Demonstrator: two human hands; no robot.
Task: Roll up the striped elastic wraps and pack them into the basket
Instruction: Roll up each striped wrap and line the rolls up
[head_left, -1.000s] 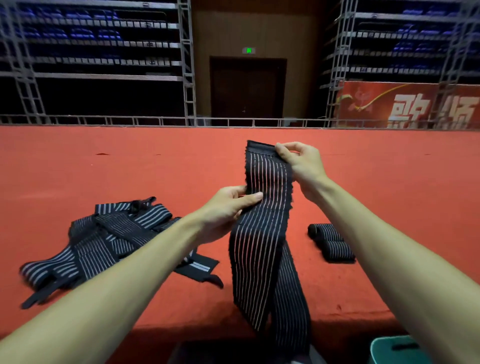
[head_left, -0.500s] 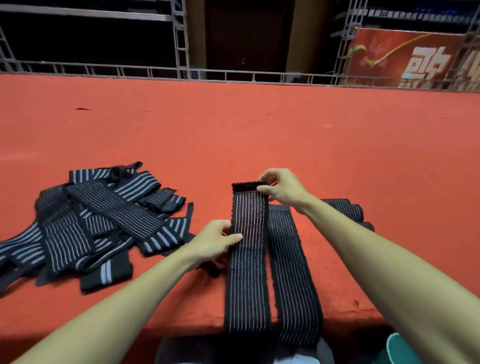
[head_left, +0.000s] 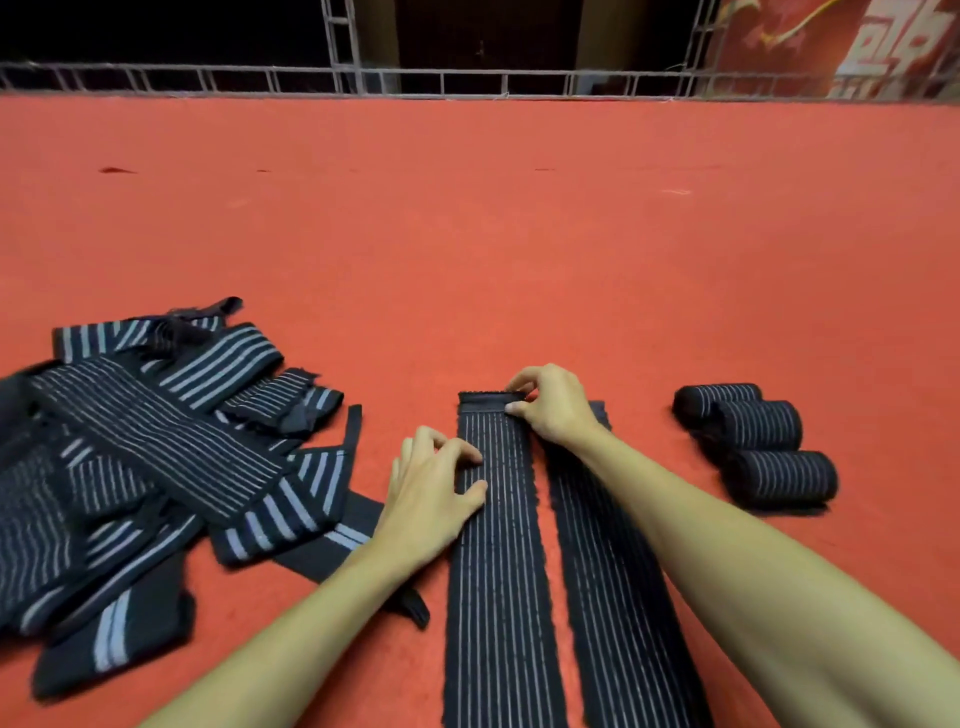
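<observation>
Striped wrap (head_left: 498, 545), held up in the air a second ago, now lies flat at the near edge of the red platform (head_left: 519, 234), doubled into two side-by-side strips. Right hand (head_left: 556, 410) pinches the far end between thumb and fingers. Left hand (head_left: 431, 499) presses the left border with loosely spread fingertips. Rolling can probably begin. Loose wraps (head_left: 156, 467) lie left and finished rolls (head_left: 758, 447) right, with a railing (head_left: 467, 83) and banner (head_left: 857, 47) behind.

A long black elastic wrap with thin white stripes (head_left: 498, 545) lies flat and straight on the red counter (head_left: 519, 234), with a plain dark band at its far end. A second matching strip (head_left: 613, 571) lies parallel, just to its right. A tangled heap of unrolled striped wraps (head_left: 156, 457) sits at the left, and three rolled wraps (head_left: 758, 426) are clustered at the right.
</observation>
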